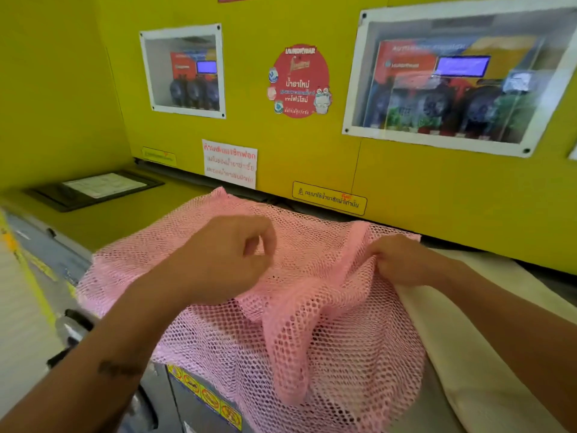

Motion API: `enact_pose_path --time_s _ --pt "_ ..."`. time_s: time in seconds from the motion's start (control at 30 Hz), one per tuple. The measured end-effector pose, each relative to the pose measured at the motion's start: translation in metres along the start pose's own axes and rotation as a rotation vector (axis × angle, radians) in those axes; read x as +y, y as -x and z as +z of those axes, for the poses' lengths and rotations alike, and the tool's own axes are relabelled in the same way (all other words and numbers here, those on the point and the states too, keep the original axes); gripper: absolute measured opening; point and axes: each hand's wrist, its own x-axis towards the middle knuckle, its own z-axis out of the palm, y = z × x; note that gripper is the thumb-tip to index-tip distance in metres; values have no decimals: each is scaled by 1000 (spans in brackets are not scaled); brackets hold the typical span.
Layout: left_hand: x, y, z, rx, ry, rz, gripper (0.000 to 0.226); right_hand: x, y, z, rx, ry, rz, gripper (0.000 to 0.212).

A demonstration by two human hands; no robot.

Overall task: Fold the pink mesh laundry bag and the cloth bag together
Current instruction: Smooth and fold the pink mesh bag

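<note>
The pink mesh laundry bag (337, 332) lies spread over the top of a washing machine, its front part hanging over the edge with a bunched fold in the middle. A cream cloth bag (462, 345) lies under it and sticks out on the right. My left hand (224, 257) hovers just above the mesh with fingers curled in a loose fist, apparently holding nothing. My right hand (402, 260) pinches the mesh at its right edge, close to the cloth bag.
A yellow wall panel (312, 157) with stickers and two windowed boxes rises right behind the bags. To the left is a yellow machine top (131, 220) with a black-framed sheet (96, 189). A grey machine front with warning labels (203, 398) drops below the bags.
</note>
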Motion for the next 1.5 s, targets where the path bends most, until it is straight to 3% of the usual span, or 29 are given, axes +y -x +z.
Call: enact_pose_path --time_s 0.07,0.13,0.23,0.3,0.37,0.43,0.53,0.63,0.73,0.83,0.93,1.03,1.17,1.23,1.33,1.5 --pt "2 12 1 -347 -29 -65 8 -6 2 -5 33 -13 -8 38" --pt "-1 21 11 -546 -86 -114 32 -16 7 -9 6 -57 -33 43" --pt "-5 22 23 -545 -90 -124 67 -42 17 -13 -134 -219 -145 50" --pt "-8 23 31 -568 -93 -89 63 -56 20 -11 -251 -255 -187 51" --pt "-14 24 37 -536 -48 -59 37 -64 17 -6 -284 -214 -211 46" --pt "-16 24 35 -429 23 -34 11 -67 8 -1 -211 -197 -206 30" --pt "-9 16 18 -247 146 -24 34 -69 -3 -6 -165 -129 -164 21" --pt "2 4 1 -121 216 -54 31 -76 -7 -21 -234 -117 -94 32" --pt "5 -1 -10 -134 338 -119 22 -80 -9 -30 -312 -95 -84 43" --pt "-6 9 -18 -197 385 -164 21 -77 -13 -30 -319 -127 -77 29" --pt "-36 27 -19 -107 310 -168 17 -76 -14 -26 -254 -138 -96 25" --pt "-85 46 -11 32 36 -326 17 -94 -7 -27 -121 -122 -170 21" --pt "-124 57 13 -46 -120 -528 43 -142 26 -27 -99 -231 -361 9" --pt "-130 51 21 -43 -208 -499 50 -165 39 -24 -202 -180 -408 26" --pt "-145 35 20 -63 -254 -400 37 -185 31 -15 -254 -42 -374 43" --pt "-175 20 -1 27 -178 -295 33 -188 2 -20 -363 -84 -359 14"
